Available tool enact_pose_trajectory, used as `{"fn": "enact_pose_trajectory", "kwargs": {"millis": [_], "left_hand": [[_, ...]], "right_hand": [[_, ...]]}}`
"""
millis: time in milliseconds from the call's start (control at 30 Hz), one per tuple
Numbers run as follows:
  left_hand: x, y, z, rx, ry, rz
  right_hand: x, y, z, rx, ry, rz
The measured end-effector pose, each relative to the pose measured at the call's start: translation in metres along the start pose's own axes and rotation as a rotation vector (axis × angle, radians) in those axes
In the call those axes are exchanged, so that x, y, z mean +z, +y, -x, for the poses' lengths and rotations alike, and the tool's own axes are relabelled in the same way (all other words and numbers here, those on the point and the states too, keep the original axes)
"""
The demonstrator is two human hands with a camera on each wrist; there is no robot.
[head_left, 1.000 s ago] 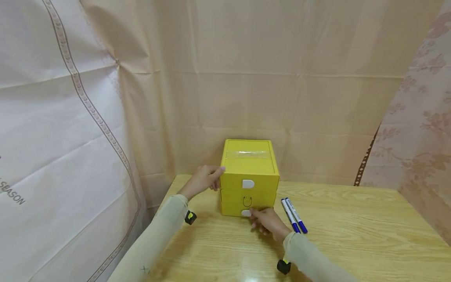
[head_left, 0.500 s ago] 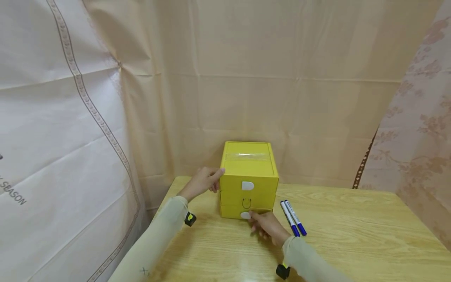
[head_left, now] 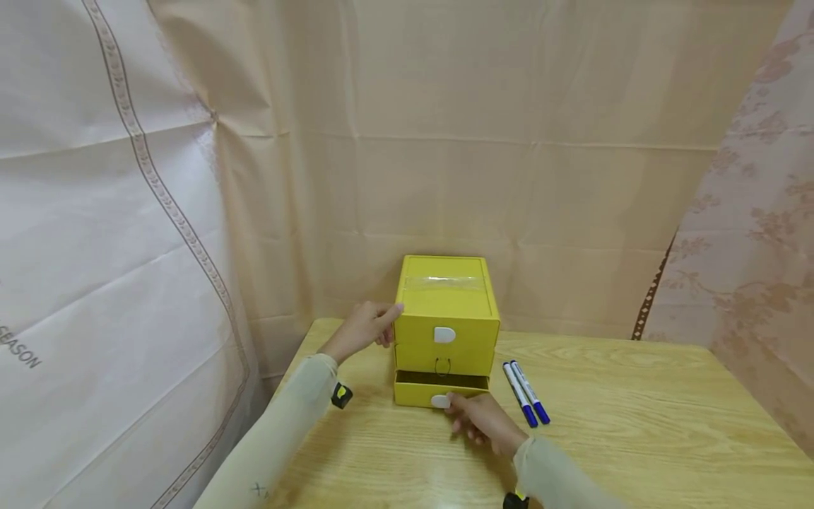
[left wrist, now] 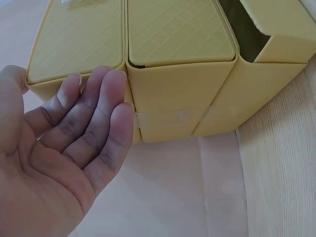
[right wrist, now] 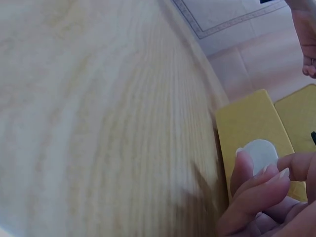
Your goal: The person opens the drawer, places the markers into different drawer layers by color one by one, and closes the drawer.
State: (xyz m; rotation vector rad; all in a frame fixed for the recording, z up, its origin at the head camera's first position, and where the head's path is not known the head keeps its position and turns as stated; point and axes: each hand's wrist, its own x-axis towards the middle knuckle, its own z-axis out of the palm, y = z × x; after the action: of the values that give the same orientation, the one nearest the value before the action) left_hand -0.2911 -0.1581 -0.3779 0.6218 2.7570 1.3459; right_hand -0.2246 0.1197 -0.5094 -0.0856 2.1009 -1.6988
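A yellow three-tier drawer box (head_left: 448, 304) stands on the wooden table in the head view. Its bottom drawer (head_left: 412, 394) is partly pulled out, with a dark gap above its front. My right hand (head_left: 487, 418) pinches the white pull tab (right wrist: 262, 152) of that drawer between thumb and fingers. At the box's left side is my left hand (head_left: 364, 329), thumb on the top front corner. In the left wrist view its fingers (left wrist: 111, 89) lie gently bent against the side of the top tier, not wrapped round anything. The upper two drawers are closed.
Two white markers with blue caps (head_left: 526, 393) lie side by side on the table (head_left: 636, 403), right of the box. Clear tape (head_left: 443, 283) crosses the box's top. A beige curtain (head_left: 445, 141) hangs behind, and a white cloth (head_left: 114, 283) at the left.
The bottom drawer has slid out toward me, its tab pinched by my right hand, which moved slightly back with it. My left hand stays at the box's left side.
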Motion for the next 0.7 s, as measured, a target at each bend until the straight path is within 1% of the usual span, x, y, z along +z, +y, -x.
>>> {"fn": "enact_pose_trajectory", "kwargs": {"millis": [233,700], "left_hand": [[0.0,0.0,0.0,0.006,0.001,-0.016],[-0.001,-0.002,-0.001,0.013,-0.007,0.016]], "right_hand": [[0.003,0.005,0.011,0.0,-0.03,0.001],[0.007,0.007,0.029,0.013,-0.063,-0.004]]}}
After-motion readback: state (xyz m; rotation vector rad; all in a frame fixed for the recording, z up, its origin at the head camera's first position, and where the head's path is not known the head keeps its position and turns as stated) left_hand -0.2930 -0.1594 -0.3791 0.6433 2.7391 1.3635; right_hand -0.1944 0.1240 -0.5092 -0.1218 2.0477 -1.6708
